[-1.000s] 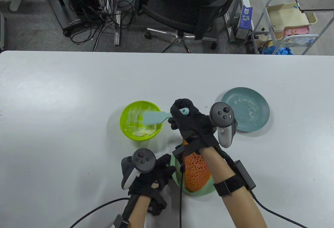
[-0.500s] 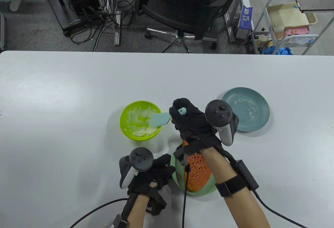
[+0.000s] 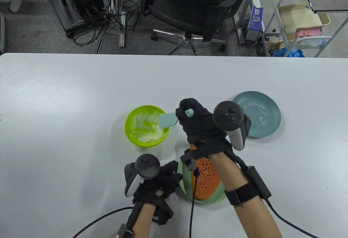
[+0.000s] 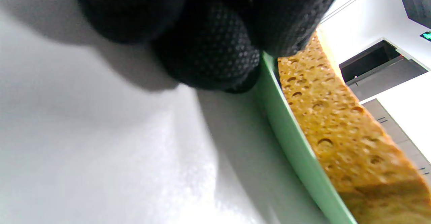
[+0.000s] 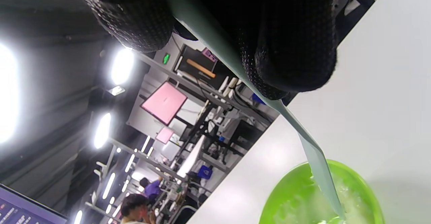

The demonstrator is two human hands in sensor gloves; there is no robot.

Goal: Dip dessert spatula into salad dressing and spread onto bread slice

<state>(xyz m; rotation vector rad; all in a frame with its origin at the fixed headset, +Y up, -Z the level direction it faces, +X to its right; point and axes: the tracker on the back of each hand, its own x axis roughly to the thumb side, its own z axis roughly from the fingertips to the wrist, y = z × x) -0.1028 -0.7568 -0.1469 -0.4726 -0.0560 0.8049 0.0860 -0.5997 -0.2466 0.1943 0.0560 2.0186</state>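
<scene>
— Drawn back toward the bowl's right rim since a second ago: spatula (image 3: pixel 169 120) blade, once flat over the middle of the dressing, now tilted steeper and nearer the right hand (image 3: pixel 197 125). Otherwise much the same?

— Much the same. Nearest, left hand (image 3: pixel 160 183) resting on the table (image 3: pixel 54 113), fingers loosely curled beside the green plate (image 3: pixel 183 186), touching its rim in the left wrist view, gripping nothing. Bread slice (image 3: pixel 208 178) lying on that plate, partly hidden under the right forearm.

— And further out?

— Right hand clenched round the spatula handle, handle end poking up between the fingers. Blade tip down in the green bowl (image 3: pixel 147 126), just into the pale dressing (image 3: pixel 148 134), as seen in the right wrist view. Beyond and to the right, blue plate (image 3: pixel 255 113) with a few smears, well apart from the bowl.

— Advice for the dip?

— Probably best to scoop shallow, gathering a modest load on one face. Wipe any excess against the inner rim before lifting. Keep the loaded face up on the way across to the bread, low over the table, so nothing drips. Steady the green plate with the left hand for the spreading.
</scene>
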